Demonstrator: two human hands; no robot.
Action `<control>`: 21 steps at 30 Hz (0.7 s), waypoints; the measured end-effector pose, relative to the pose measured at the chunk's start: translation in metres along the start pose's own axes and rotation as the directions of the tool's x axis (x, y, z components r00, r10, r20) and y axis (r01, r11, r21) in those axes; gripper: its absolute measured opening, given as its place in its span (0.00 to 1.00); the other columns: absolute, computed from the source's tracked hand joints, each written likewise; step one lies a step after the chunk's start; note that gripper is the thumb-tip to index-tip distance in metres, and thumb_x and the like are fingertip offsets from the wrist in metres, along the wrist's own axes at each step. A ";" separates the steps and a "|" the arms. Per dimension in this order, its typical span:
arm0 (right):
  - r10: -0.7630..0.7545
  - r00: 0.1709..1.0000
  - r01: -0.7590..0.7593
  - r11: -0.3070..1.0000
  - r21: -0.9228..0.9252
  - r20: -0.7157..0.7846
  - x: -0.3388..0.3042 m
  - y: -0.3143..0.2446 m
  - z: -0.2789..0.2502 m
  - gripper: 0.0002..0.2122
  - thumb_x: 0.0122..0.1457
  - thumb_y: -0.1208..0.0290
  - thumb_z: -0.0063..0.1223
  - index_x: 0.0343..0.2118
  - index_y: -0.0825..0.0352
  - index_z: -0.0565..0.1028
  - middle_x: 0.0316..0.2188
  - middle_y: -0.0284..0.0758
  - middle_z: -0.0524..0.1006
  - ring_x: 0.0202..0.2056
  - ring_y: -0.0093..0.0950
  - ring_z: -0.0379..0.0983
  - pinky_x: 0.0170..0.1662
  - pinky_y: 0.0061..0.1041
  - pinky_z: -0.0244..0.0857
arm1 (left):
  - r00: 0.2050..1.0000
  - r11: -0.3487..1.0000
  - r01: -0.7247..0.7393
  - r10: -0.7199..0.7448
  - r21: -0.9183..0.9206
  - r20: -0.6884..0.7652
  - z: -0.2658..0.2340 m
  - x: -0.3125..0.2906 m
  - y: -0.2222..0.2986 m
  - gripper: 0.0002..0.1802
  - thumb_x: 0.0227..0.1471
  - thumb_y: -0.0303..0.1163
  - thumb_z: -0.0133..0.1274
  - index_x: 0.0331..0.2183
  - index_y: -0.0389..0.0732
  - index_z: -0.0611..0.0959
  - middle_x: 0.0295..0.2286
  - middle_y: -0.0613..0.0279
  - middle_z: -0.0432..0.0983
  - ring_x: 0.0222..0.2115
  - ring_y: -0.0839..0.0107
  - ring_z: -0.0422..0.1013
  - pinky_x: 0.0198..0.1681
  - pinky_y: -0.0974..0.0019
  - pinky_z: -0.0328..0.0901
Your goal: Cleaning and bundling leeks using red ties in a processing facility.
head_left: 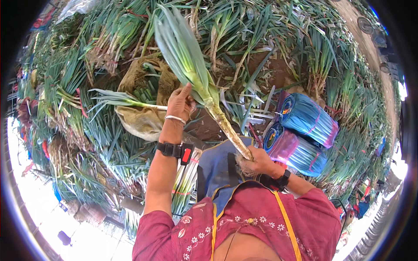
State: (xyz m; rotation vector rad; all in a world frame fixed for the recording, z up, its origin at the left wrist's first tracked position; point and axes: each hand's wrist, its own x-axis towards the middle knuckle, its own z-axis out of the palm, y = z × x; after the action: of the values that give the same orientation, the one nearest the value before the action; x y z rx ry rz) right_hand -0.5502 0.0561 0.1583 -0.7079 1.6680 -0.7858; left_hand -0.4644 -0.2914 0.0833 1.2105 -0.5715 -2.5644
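Note:
A large leek [224, 124] slants across the middle of the view, its broad green leaves at the far left and its dirty, brownish stem toward me. My right hand [258, 162] is closed around the root end, where fine roots hang out. Higher up, my left hand [180, 102] has its fingers curled against the leek where the leaves fan out; its fingertips are partly hidden. A thinner leek [138, 103] with a white stem lies over a tan sack [138, 119], its stem end meeting my left hand. Whether that hand touches it I cannot tell.
Blue and pink plastic-wrapped leek bundles [307, 119] lie to the right. Tied, cleaned leeks [183, 185] stand beside my left forearm. Heaps of loose leeks [109, 39] surround me, with brown soil [265, 69] and pale leaf scraps between. A blue apron [215, 167] covers my lap.

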 end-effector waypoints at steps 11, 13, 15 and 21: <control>-0.332 0.942 0.328 0.941 -0.078 -0.042 0.017 -0.016 0.010 0.17 0.54 0.67 0.57 0.47 0.63 0.70 0.30 0.38 0.76 0.28 0.28 0.75 0.32 0.28 0.67 | 0.890 0.945 -0.304 0.326 -0.119 0.317 0.034 -0.136 0.028 0.33 0.44 0.30 0.64 0.52 0.38 0.70 0.45 0.58 0.74 0.46 0.60 0.71 0.50 0.53 0.67; -0.364 0.931 0.362 0.930 -0.061 -0.030 0.030 -0.044 0.009 0.19 0.55 0.68 0.57 0.50 0.63 0.68 0.31 0.36 0.76 0.30 0.24 0.73 0.34 0.26 0.67 | 0.886 0.935 -0.342 0.354 -0.093 0.301 0.033 -0.151 0.024 0.31 0.45 0.27 0.63 0.51 0.39 0.71 0.45 0.59 0.74 0.46 0.60 0.71 0.50 0.54 0.68; -0.391 0.920 0.390 0.920 -0.045 -0.034 0.042 -0.067 0.019 0.22 0.56 0.68 0.57 0.53 0.63 0.66 0.32 0.35 0.76 0.31 0.21 0.72 0.35 0.24 0.66 | 0.880 0.935 -0.346 0.354 -0.083 0.315 0.038 -0.167 0.015 0.31 0.45 0.26 0.63 0.51 0.38 0.71 0.45 0.59 0.74 0.46 0.61 0.71 0.50 0.55 0.68; -0.518 0.852 0.483 0.720 0.499 -0.076 0.048 -0.125 0.039 0.22 0.57 0.70 0.58 0.53 0.70 0.66 0.40 0.29 0.73 0.40 0.17 0.68 0.44 0.19 0.63 | 0.841 0.923 -0.368 0.382 -0.110 0.383 0.074 -0.228 -0.007 0.33 0.43 0.23 0.62 0.52 0.38 0.69 0.45 0.57 0.73 0.47 0.59 0.70 0.52 0.55 0.66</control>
State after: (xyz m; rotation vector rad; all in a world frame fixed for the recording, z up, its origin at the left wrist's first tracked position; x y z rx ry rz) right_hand -0.5160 -0.0624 0.2233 -0.8051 1.1193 -1.5063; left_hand -0.3799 -0.1807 0.2788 0.4867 -0.7597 -2.4596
